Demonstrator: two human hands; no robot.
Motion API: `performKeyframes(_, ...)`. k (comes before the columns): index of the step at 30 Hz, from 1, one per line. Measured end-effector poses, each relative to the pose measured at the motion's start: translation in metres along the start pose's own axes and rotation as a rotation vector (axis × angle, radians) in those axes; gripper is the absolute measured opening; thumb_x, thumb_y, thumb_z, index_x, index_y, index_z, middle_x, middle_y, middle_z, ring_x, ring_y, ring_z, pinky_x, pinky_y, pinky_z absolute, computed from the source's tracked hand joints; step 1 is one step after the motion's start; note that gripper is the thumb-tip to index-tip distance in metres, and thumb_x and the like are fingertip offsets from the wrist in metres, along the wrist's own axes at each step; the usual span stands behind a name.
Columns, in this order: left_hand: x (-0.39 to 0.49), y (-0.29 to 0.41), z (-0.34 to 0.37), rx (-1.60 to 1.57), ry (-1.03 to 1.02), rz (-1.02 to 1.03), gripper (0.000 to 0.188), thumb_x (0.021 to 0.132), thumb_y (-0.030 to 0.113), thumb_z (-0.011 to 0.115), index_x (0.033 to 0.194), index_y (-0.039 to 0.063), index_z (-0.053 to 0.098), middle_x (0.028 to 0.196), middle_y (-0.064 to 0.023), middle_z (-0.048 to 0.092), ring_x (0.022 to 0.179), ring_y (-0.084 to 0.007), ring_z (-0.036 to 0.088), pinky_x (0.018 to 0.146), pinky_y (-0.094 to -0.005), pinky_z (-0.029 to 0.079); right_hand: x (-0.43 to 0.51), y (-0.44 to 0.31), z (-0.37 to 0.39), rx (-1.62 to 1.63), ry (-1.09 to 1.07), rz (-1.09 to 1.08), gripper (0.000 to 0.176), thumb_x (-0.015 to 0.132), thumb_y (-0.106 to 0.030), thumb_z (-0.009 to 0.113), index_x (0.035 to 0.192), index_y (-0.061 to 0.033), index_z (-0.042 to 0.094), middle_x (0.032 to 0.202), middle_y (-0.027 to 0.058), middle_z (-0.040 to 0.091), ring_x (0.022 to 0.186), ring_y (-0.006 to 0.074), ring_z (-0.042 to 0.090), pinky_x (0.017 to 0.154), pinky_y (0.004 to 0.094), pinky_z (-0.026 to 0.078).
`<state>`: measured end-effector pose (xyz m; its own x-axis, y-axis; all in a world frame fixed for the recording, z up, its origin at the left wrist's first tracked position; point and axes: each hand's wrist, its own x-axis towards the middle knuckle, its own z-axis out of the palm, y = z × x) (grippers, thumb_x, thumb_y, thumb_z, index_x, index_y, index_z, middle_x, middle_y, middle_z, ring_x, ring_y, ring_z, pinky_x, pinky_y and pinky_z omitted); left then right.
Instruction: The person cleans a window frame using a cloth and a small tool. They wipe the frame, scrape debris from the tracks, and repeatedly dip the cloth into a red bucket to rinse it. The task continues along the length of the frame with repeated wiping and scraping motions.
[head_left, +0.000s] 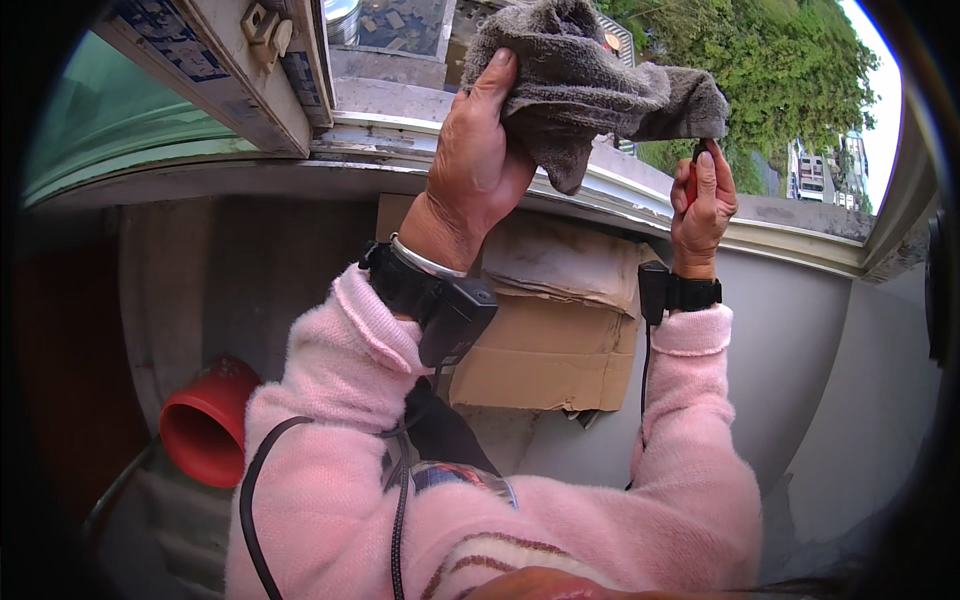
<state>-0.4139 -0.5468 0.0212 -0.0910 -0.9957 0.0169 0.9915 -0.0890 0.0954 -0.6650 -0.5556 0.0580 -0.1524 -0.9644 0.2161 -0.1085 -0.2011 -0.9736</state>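
Observation:
A worn grey terry cloth (577, 82) is held up in front of the open window. My left hand (480, 150) grips its left part, thumb in front and the other fingers hidden behind the folds. My right hand (705, 191) closes around a small red-and-black handle (692, 184), its upper end at the lower edge of the cloth's right end. The cloth hides whatever the handle leads to, so I cannot tell what tool it is. Below both hands runs the white window sill track (615, 187).
A sliding window frame (225, 67) with a latch (268, 34) stands at the left. Flattened cardboard (547, 345) leans below the sill. A red bucket (206, 427) lies tipped at lower left. Trees (765, 75) and buildings show outside. Black cables (255, 495) hang along my sleeves.

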Motion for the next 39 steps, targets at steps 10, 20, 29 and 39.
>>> performKeyframes(10,-0.048,0.016,-0.129,0.782,0.531,0.358,0.033,0.095,0.021,0.060,0.120,0.000,0.056,0.112,-0.0052,0.061,0.100,-0.0142,0.054,0.093,-0.0299,0.042,-0.027,0.050,-0.007,-0.845,-0.615,0.412,0.020,0.087,-0.013,0.063,0.102,-0.0043,0.072,0.066,-0.0023,0.059,0.060,0.0039,0.049,0.056,0.0226,0.042)
performKeyframes(20,-0.076,0.018,-0.109,0.958,0.410,0.318,0.024,0.090,0.012,0.065,0.111,0.001,0.059,0.107,-0.0053,0.063,0.096,-0.0118,0.055,0.087,-0.0284,0.045,-0.012,0.076,0.038,-0.618,-0.807,0.456,0.019,0.088,-0.011,0.063,0.102,-0.0029,0.072,0.068,-0.0014,0.062,0.060,0.0055,0.052,0.055,0.0237,0.044)
performKeyframes(29,-0.116,0.031,-0.049,1.452,-0.039,0.626,0.042,0.065,-0.002,0.075,0.099,0.002,0.052,0.115,-0.0169,0.055,0.101,-0.0327,0.057,0.088,-0.0376,0.047,-0.021,0.082,0.139,-0.111,-0.879,0.375,0.019,0.090,-0.006,0.061,0.107,0.0009,0.069,0.088,0.0040,0.070,0.081,0.0057,0.058,0.072,0.0223,0.050)
performKeyframes(39,-0.155,0.086,-0.100,1.369,0.615,0.725,0.032,0.086,0.012,0.068,0.110,0.000,0.051,0.115,-0.0107,0.054,0.102,-0.0184,0.053,0.092,-0.0314,0.042,-0.017,0.094,0.267,-0.940,-1.294,-0.381,0.020,0.083,-0.024,0.062,0.099,-0.0216,0.074,0.085,0.0130,0.070,0.077,0.0339,0.067,0.068,0.0417,0.054)
